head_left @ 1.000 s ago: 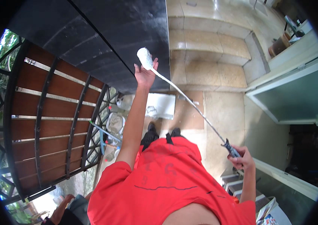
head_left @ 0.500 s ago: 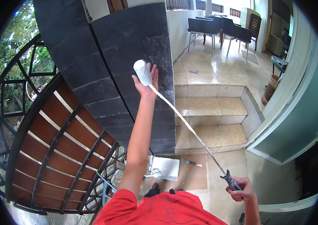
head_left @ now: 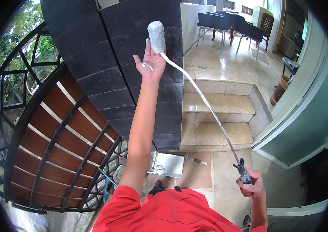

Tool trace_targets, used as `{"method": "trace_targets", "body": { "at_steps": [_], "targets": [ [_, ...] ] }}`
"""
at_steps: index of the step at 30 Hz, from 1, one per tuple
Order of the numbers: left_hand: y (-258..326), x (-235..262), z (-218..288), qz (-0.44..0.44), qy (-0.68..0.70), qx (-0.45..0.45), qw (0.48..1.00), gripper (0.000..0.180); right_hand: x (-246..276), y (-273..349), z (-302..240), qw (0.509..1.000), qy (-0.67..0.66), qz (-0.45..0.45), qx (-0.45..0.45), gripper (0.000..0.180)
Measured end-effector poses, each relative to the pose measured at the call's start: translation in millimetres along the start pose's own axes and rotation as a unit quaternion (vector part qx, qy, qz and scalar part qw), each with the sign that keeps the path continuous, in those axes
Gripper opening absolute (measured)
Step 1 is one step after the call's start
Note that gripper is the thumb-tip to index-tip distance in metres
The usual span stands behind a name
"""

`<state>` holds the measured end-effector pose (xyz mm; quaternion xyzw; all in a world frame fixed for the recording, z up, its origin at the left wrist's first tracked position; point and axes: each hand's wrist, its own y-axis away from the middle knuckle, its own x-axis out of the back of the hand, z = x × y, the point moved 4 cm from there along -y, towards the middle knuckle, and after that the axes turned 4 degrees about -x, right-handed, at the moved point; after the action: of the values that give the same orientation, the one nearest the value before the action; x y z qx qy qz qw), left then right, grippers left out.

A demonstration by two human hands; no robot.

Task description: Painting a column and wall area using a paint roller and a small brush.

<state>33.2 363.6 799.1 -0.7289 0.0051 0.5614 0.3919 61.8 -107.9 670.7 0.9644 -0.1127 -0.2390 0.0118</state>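
Before a black panelled wall [head_left: 129, 34], a white, fuzzy-headed long paint roller [head_left: 156, 37] slants up from the grip of the right hand [head_left: 254, 183]. The left hand [head_left: 152, 70] spreads wide at the roller's head; its white paint smears [head_left: 147, 66] could cause slipping.

The bare left arm [head_left: 138, 135] reached straight out ahead, its bare left hand [head_left: 150, 69] spread with the palm turned up and smeared white, the thumb pointing outward; the bare right hand [head_left: 254, 183], lower and off to the right, was curled into a grip above the bare right forearm [head_left: 259, 210]
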Motion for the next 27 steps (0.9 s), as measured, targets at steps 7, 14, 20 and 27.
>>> {"method": "trace_targets", "body": {
  "at_steps": [7,14,20,27],
  "targets": [
    [2.3,-1.4,-1.8,-0.007,0.026,0.013,1.0,0.073,4.8,0.4,-5.0,0.998,0.018,-0.004,0.061,0.066],
    [-61.6,-58.5,-22.4,-0.064,-0.08,-0.037,0.994,0.074,-22.2,-30.1,-40.7,0.99,0.01,-0.01,0.137,0.061],
    [-128.4,-105.8,-31.2,-0.06,-0.166,-0.093,0.98,0.073,-44.5,-58.2,-82.4,0.98,0.02,0.036,0.194,0.059],
    [-160.9,-137.5,-10.4,-0.03,-0.228,-0.173,0.958,0.066,-91.4,-89.6,-122.5,0.953,0.105,0.138,0.247,0.049]
  ]
}}
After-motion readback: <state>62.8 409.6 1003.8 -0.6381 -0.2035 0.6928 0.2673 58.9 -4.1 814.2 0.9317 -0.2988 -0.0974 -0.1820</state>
